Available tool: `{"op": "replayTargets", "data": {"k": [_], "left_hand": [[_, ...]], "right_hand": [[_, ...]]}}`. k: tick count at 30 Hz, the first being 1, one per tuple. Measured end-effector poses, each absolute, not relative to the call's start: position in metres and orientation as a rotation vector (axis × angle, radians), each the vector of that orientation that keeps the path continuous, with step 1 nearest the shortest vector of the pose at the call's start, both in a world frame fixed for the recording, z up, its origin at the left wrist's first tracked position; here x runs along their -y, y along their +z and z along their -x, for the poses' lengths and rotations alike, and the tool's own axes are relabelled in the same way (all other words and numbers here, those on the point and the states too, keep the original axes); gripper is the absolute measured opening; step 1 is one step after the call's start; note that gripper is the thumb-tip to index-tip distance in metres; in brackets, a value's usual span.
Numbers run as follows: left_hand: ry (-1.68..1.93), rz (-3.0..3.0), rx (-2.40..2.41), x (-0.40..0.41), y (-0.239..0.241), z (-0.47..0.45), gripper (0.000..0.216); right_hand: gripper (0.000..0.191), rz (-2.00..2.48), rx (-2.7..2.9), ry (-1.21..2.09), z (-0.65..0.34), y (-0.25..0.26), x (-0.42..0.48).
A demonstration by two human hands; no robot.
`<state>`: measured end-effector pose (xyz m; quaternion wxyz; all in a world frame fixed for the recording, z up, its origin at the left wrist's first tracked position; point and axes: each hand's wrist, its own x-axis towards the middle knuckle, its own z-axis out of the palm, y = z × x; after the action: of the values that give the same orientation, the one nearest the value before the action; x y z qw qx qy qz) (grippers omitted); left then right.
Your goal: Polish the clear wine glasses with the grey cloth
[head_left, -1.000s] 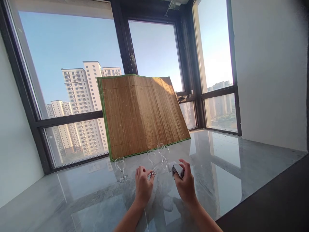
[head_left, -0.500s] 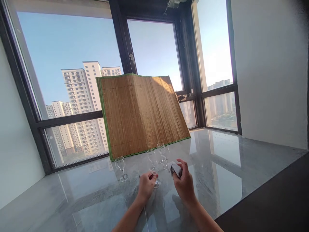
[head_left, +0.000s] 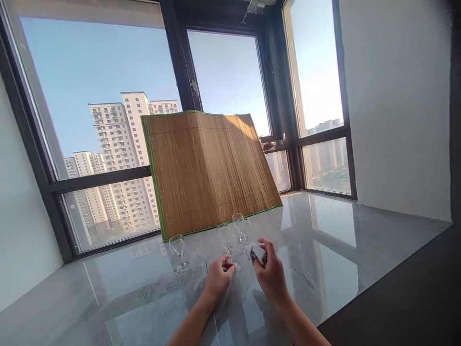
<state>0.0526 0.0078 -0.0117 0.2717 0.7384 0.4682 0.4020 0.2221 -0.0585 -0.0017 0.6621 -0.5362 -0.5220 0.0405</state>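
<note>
My left hand [head_left: 219,275] is at the stem of a stemmed wine glass [head_left: 224,234], its thumb and forefinger apart beside the foot. That glass stands upright on the glossy grey countertop [head_left: 154,307]. In my right hand [head_left: 270,270] is a crumpled whitish cloth [head_left: 257,253], pinched between the thumb and fingers. Farther back stands another wine glass [head_left: 238,222], and close to its right is one more clear glass [head_left: 246,224], partly hard to make out. To the left, a wine glass [head_left: 177,246] stands by itself.
A bamboo mat [head_left: 216,168] with green edging leans against the window behind the glasses. Dark window frames [head_left: 101,180] border the back and right. A white wall [head_left: 396,120] rises at the right, and the countertop's front edge [head_left: 385,274] runs diagonally below it.
The glass at my left hand has straightened, its foot now farther back on the countertop. My left thumb and forefinger have loosened from the stem. My right hand with the cloth has shifted slightly left.
</note>
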Motion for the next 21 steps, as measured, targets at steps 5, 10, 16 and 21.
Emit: {"op": "replayTargets", "data": {"k": [5, 10, 16, 21], "left_hand": [[1.039, -1.999, -1.226, -0.009, -0.014, -0.053, 0.054], [0.975, -2.039, -1.198, -0.006, -0.012, -0.050, 0.058], [1.065, -2.066, -1.199, -0.005, -0.011, -0.051, 0.046], [1.691, -1.846, -1.498, -0.017, 0.008, -0.030, 0.026]], "right_hand": [[0.040, 1.222, 1.190, 0.096, -0.223, -0.002, 0.058], [0.038, 1.247, 1.207, 0.099, -0.223, -0.004, 0.058], [0.037, 1.225, 1.205, 0.081, -0.223, -0.005, 0.057], [0.039, 1.256, 1.205, 0.070, -0.224, -0.007, 0.055]]}}
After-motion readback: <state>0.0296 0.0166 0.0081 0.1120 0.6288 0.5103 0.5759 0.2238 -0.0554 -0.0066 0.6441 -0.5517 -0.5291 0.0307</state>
